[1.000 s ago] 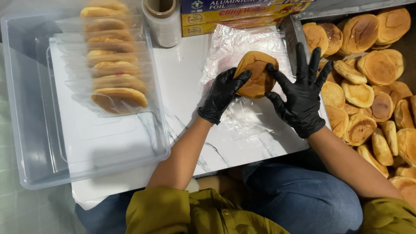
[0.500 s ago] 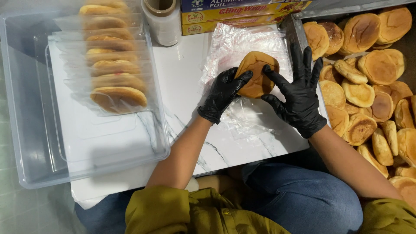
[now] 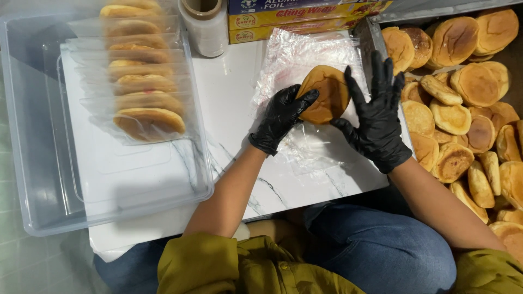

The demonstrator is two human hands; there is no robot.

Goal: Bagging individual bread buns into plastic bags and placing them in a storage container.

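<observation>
Sitting close: the person's lap, in blue jeans and an olive shirt, lies at 6 o'clock, tucked against the white marble-patterned table (image 3: 229, 109) so both arms reach over it.
Left hand (image 3: 280, 117): black-gloved, fingers curled onto the left edge of the bun (image 3: 324, 93), thumb on its rim, steadying it tilted.
Right hand (image 3: 376, 117): black-gloved, fingers spread straight, palm and thumb against the bun's right side; not closed round it.
Bun: round, flat, golden-brown with a smooth matte crust, held between both hands just above the cling film.
Cling film (image 3: 305, 81): thin, clear, crinkled sheet spread flat beneath the bun, seemingly laid out to fold over it.
Loose buns (image 3: 468, 103): heaped in a metal tray at 3 o'clock, within easy reach.
Clear plastic box (image 3: 32, 141): at 9 o'clock, rigid and glossy.
Wrapped buns (image 3: 144, 81): a row standing on edge in the box.
Film roll (image 3: 204, 24): upright at 12 o'clock, beside flat cardboard boxes (image 3: 305, 13).
</observation>
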